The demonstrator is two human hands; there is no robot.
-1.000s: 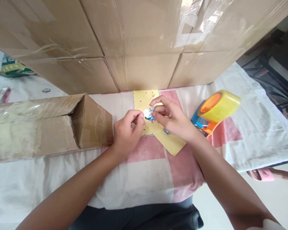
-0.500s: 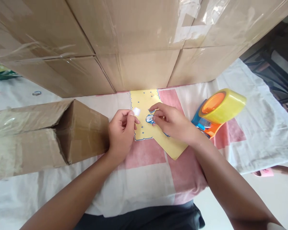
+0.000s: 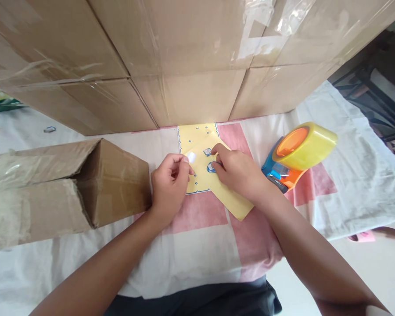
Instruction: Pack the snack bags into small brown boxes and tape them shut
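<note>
My left hand [image 3: 170,180] is closed, thumb against fingers, pinching a small white piece [image 3: 191,156] that looks like paper or clear-backed tape. Below it lies yellow paper [image 3: 197,139] with a blue scalloped border and tiny blue diamonds; a second, plain yellow piece [image 3: 233,204] juts out at an angle. Two small blue-outlined white cut-outs are on the yellow paper. My right hand [image 3: 235,169] has its index finger by the upper cut-out [image 3: 207,152] and its thumb touching the lower cut-out [image 3: 211,167], the two digits apart. Its other fingers are partly hidden.
Stacked cardboard boxes [image 3: 191,96] form a wall behind the paper. Another cardboard box [image 3: 121,184] lies left of my left hand. A tape dispenser with a yellow tape roll [image 3: 319,145] stands on the cloth [image 3: 197,250] to the right. A person's foot in a pink slipper [image 3: 364,236] shows at far right.
My right hand has drawn back slightly, its thumb and index further apart, and both cut-outs now show on the paper. My left hand has shifted slightly right with the white piece.
</note>
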